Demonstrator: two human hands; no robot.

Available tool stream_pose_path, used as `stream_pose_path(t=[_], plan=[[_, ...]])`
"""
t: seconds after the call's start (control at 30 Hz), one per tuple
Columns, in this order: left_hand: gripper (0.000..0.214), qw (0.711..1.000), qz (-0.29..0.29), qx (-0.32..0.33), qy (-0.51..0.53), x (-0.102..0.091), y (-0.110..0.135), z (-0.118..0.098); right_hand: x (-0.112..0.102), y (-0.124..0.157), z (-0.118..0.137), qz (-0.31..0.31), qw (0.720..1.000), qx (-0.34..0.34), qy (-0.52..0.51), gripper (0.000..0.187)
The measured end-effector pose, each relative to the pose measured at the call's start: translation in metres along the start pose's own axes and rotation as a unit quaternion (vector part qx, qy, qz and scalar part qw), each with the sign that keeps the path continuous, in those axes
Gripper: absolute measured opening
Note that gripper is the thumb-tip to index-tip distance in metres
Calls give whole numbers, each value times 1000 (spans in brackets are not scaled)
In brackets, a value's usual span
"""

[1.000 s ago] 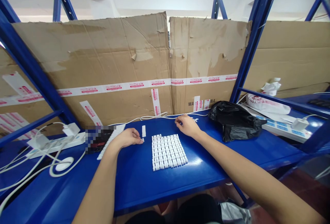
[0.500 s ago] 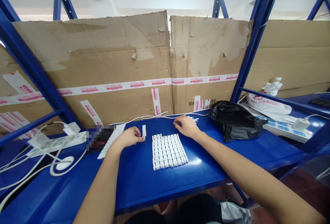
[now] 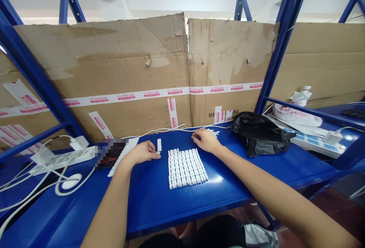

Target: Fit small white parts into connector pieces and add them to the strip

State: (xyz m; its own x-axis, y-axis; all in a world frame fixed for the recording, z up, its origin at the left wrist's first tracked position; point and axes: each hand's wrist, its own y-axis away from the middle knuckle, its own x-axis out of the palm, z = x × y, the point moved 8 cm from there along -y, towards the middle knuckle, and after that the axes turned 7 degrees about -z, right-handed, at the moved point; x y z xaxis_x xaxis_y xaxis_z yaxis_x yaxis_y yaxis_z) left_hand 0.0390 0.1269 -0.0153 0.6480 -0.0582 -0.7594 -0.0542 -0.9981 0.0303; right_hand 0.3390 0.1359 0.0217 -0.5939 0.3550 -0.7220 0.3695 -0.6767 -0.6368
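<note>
L hand [image 3: 142, 152] grip pinches small white clip [image 3: 157, 152] by white clip grid [image 3: 186, 167]; R hand [image 3: 205, 140] grip unclear.

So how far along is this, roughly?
Done, it seems: a block of small white pieces lies in neat rows on the blue shelf. In hand: the left hand has its fingertips at a short separate row beside the block, and the right hand rests by loose pieces near the black bag. Left: those loose pieces; how many I cannot tell.
</note>
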Motion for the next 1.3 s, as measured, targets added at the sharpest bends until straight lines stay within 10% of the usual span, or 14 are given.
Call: stream_pose_path(t=[0.77, 1.3], plan=[[44, 994, -101, -6, -43, -10, 1, -17, 3, 1, 3, 13, 1000, -6, -28, 13], [34, 980, -182, 19, -79, -24, 7, -36, 19, 15, 70, 119, 967, -154, -162, 36]])
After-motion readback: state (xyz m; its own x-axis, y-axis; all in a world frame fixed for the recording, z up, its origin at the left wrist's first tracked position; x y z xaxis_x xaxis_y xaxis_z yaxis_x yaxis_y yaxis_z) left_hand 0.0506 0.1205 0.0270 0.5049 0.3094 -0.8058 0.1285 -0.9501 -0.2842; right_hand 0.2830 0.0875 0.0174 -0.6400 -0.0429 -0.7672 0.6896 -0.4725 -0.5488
